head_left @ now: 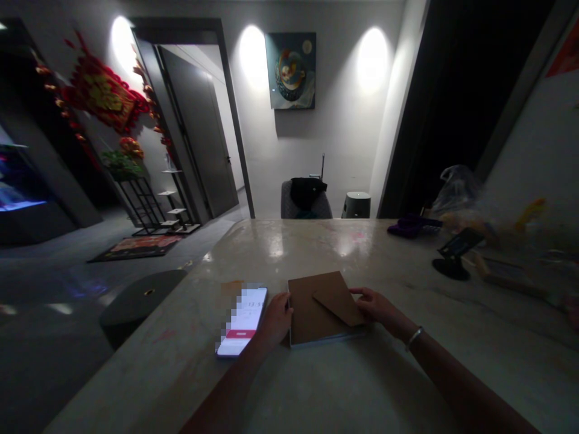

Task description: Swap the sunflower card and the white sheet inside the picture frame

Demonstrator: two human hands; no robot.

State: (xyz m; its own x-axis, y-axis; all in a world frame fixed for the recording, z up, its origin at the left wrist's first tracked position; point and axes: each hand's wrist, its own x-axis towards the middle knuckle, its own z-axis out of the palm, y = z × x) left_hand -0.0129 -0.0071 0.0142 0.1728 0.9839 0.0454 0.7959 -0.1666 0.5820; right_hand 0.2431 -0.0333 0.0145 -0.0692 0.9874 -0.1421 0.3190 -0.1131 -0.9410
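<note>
brown paper envelope (316, 313) lying flat on a pale stone counter (289, 392), pointy flap (338, 299) on top. left hand (275, 319) loose against its left edge, not clenched, just beside a bright phone (242, 322). right hand (379, 305) open, fingers (358, 292) resting on the flap, not grasping, silver bracelet (414, 338) on the wrist.

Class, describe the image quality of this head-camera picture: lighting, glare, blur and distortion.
Head view: wall lights burn out to white; glare streaks the stone counter; the phone beside the left hand is pixelated; the plastic bag is blurred; the wide lens slants the door frame.
</note>
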